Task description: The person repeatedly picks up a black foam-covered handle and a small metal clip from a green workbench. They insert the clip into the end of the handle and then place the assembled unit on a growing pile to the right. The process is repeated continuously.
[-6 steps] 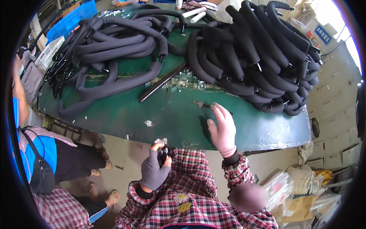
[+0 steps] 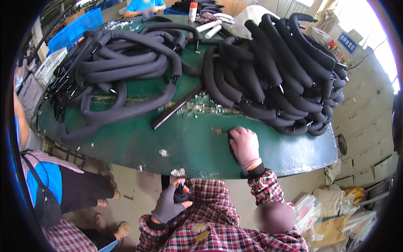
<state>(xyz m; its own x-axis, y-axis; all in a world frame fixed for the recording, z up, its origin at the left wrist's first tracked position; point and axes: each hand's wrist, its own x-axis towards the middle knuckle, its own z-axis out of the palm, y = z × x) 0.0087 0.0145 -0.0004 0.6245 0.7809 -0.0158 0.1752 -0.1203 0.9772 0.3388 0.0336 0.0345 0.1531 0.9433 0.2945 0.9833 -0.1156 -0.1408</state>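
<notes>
My left hand, in a grey glove with bare fingertips, is closed around the end of a black tube in front of my body. A shiny tip sticks up from it; the rest of the tube is hidden. My right hand, in a pinkish glove, lies on the green table with its fingers curled over a thin dark-handled tool. Only the tool's brownish tip shows, left of the fingers. Farther back, a glossy dark bar lies slantwise on the table.
A heap of grey foam-covered tubes covers the table's left; a tall pile of black ones fills its right. White rolls and a spray can stand behind. One person stands at left, another sits across. Plastic bags lie at right.
My right hand has gone from spread fingers above the tool to curled fingers over it. My left hand keeps hold of the black tube, slightly lower. The whole view has tilted up.
</notes>
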